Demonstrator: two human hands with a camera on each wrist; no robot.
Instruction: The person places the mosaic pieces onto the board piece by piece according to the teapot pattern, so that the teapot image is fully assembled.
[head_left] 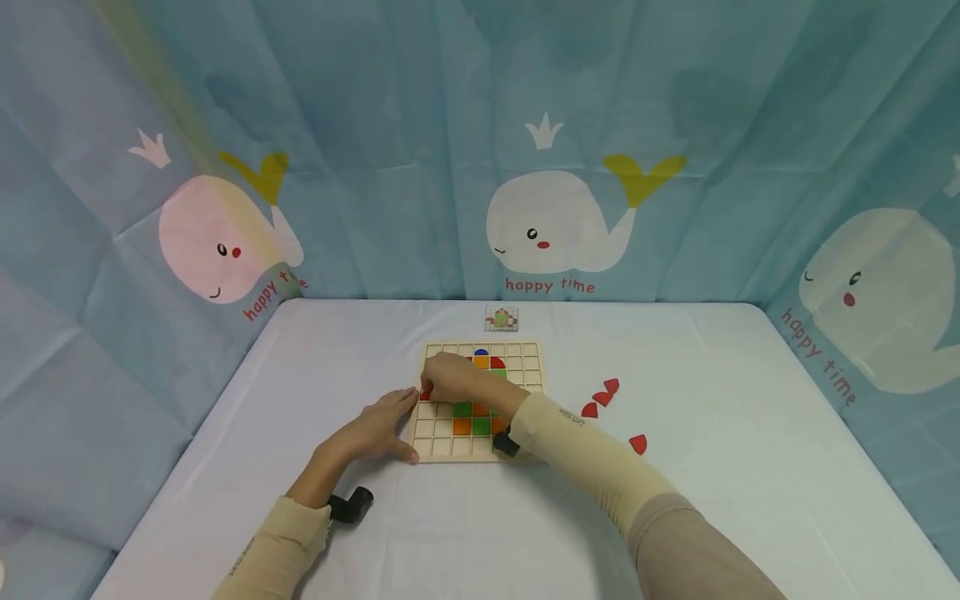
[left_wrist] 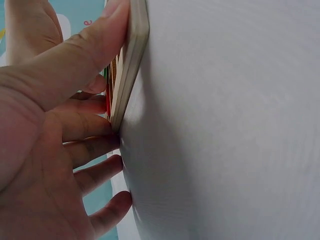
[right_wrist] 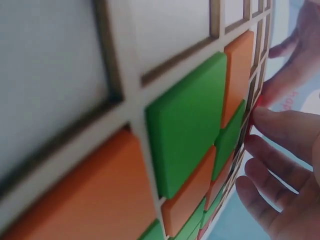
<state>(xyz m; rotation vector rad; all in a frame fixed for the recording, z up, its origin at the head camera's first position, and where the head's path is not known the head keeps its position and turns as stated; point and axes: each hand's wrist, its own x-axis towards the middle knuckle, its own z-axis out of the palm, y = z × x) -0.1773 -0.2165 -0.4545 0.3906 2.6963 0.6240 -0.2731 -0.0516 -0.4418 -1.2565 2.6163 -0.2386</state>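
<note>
The wooden grid board lies on the table, with green and orange square tiles in its middle cells. My right hand reaches across it to the left edge. Its thumb and index finger pinch a small red piece at a cell there; the piece is mostly covered by the fingers. At the board's front left corner is my left hand, fingers extended along the left side. Its thumb touches the board's edge in the left wrist view. A blue rounded piece and a red rounded piece sit near the board's top.
Several loose red quarter-round pieces, one of them a red piece nearer the front, lie right of the board. Behind the board is a small pattern card. A curtain printed with whales stands along the table's back and sides.
</note>
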